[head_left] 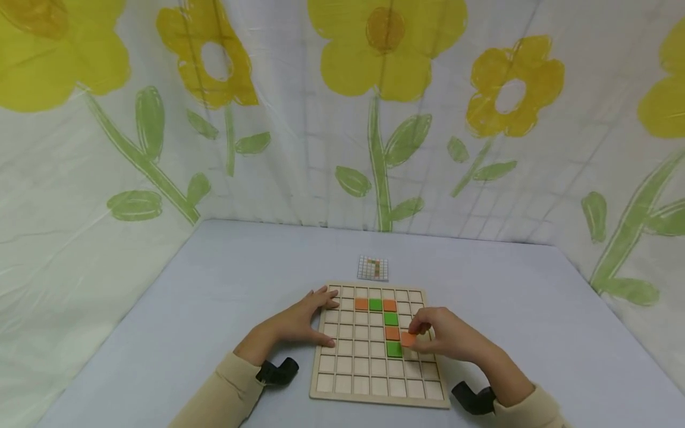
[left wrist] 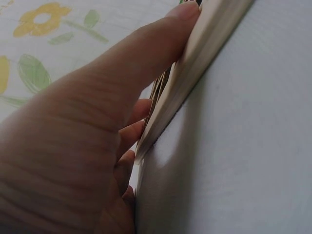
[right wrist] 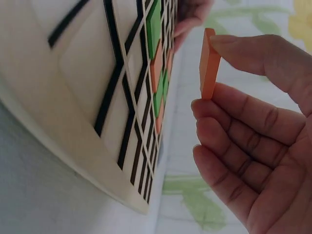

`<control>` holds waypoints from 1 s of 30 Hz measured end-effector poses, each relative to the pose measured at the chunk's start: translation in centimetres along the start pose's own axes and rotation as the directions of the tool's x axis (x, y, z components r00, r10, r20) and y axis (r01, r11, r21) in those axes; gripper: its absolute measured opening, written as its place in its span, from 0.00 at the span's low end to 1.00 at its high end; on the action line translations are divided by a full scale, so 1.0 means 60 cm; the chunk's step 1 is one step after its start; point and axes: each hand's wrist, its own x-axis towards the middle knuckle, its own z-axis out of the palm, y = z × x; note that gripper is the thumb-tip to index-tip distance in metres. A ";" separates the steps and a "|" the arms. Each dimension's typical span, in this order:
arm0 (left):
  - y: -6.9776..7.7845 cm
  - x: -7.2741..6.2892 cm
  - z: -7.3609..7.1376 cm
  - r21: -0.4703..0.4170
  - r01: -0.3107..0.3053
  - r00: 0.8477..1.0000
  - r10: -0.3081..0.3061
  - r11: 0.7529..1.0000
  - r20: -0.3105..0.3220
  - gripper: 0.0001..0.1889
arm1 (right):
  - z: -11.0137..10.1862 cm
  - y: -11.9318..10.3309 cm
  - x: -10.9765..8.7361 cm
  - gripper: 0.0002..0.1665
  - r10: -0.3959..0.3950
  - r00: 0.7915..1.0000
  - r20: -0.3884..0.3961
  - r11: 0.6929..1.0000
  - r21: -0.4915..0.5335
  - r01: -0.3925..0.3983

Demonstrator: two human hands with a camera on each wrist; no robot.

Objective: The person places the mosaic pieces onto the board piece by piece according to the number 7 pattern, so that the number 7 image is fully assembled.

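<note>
A wooden grid board [head_left: 342,394] lies flat on the table with three orange and three green square tiles set in its cells. They form a short row near the far side and a column running down from its right end. My right hand [head_left: 452,336] pinches another orange tile [right wrist: 209,63] between thumb and index finger. In the right wrist view this tile is held on edge, apart from the board. My left hand [head_left: 294,318] rests at the board's left edge, fingers and thumb spread. The left wrist view shows its thumb [left wrist: 146,48] on the rim.
A small card [head_left: 373,268] printed with a coloured grid pattern lies just beyond the board. The table [head_left: 257,255] has a pale cover. Behind it hangs a white curtain [head_left: 299,148] with yellow flowers. Black wrist devices [head_left: 278,372] sit on both wrists.
</note>
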 end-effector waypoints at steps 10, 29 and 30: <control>0.006 -0.003 -0.003 -0.021 0.032 0.999 -0.032 0.999 -0.013 0.43 | 0.015 -0.023 0.004 0.10 0.002 0.998 0.061 1.000 0.017 -0.003; 0.006 -0.004 -0.002 -0.012 0.023 1.000 -0.023 1.000 -0.003 0.42 | 0.052 -0.043 0.000 0.06 -0.022 0.997 0.080 0.998 -0.065 0.027; 0.006 -0.004 -0.002 -0.008 0.021 1.000 -0.021 1.000 -0.004 0.42 | 0.054 -0.043 0.000 0.07 -0.022 0.997 0.078 0.996 -0.079 0.029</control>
